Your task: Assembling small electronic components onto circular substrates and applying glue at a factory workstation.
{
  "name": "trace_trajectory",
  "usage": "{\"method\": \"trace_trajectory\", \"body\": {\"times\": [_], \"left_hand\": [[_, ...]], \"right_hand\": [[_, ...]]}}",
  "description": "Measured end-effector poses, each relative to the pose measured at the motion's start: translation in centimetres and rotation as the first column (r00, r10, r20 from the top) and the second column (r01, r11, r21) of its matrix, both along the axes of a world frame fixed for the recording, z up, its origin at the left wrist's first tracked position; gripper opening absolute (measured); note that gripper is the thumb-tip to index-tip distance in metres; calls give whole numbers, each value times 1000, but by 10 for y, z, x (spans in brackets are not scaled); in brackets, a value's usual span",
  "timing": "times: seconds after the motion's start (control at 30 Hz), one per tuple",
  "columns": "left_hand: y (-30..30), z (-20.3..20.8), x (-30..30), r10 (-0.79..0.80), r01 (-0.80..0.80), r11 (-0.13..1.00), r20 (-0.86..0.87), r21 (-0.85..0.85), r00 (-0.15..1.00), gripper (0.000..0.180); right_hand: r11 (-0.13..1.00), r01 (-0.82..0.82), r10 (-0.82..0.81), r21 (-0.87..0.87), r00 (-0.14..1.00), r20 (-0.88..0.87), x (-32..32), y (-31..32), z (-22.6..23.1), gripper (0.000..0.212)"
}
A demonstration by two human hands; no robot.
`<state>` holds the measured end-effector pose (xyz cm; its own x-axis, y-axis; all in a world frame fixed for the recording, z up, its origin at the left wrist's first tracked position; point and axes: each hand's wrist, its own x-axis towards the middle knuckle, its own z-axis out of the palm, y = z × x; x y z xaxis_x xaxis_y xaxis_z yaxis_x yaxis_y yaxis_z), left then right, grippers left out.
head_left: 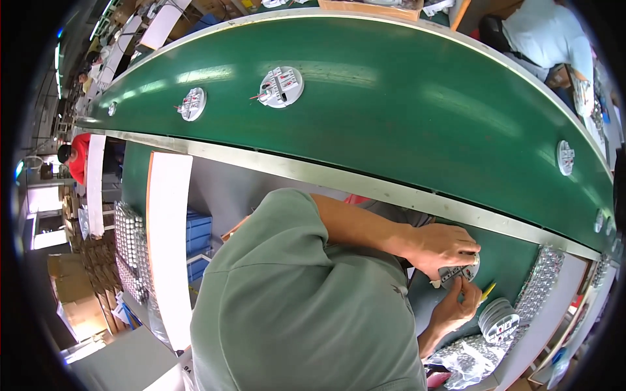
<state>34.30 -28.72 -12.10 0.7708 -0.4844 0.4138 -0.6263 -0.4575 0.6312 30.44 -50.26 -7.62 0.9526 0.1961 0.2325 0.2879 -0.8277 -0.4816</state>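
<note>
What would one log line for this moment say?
left hand: holds round white part | right hand: fingertips on same part | nearby: yellow tool, stack of round parts | conveyor belt: carries similar parts

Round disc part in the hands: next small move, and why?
Probably finish seating the small piece: the left hand grips the round disc part over the green bench mat, and the right hand pinches at its lower edge. What the fingertips hold is too small to tell.

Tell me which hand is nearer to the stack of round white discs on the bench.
The right hand. It is just left of the stack of discs, not touching it. The left hand is farther up, gripping the small round part.
</note>
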Motion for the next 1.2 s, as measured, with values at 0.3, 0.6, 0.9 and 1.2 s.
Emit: {"method": "trace_trajectory", "body": {"times": [0.3, 0.6, 0.9, 1.2], "left_hand": [[-14, -7, 8, 4, -3, 1000, 73, -17, 997, 88], [-19, -14, 13, 24, -23, 1000, 144, -10, 989, 87], [-14, -16, 12, 15, -13, 1000, 118, -17, 993, 87], [-15, -16, 13, 31, -27, 999, 137, -30, 990, 87]], "right_hand": [[965, 136, -54, 224, 939, -339, -14, -38, 22, 30], [927, 366, -319, -83, 650, -690, -110, -394, -32, 33], [457, 317, -754, -831, 634, -173, -33, -481, -107, 33], [408, 617, 48, -673, 721, 691, -13, -473, -105, 36]]}}
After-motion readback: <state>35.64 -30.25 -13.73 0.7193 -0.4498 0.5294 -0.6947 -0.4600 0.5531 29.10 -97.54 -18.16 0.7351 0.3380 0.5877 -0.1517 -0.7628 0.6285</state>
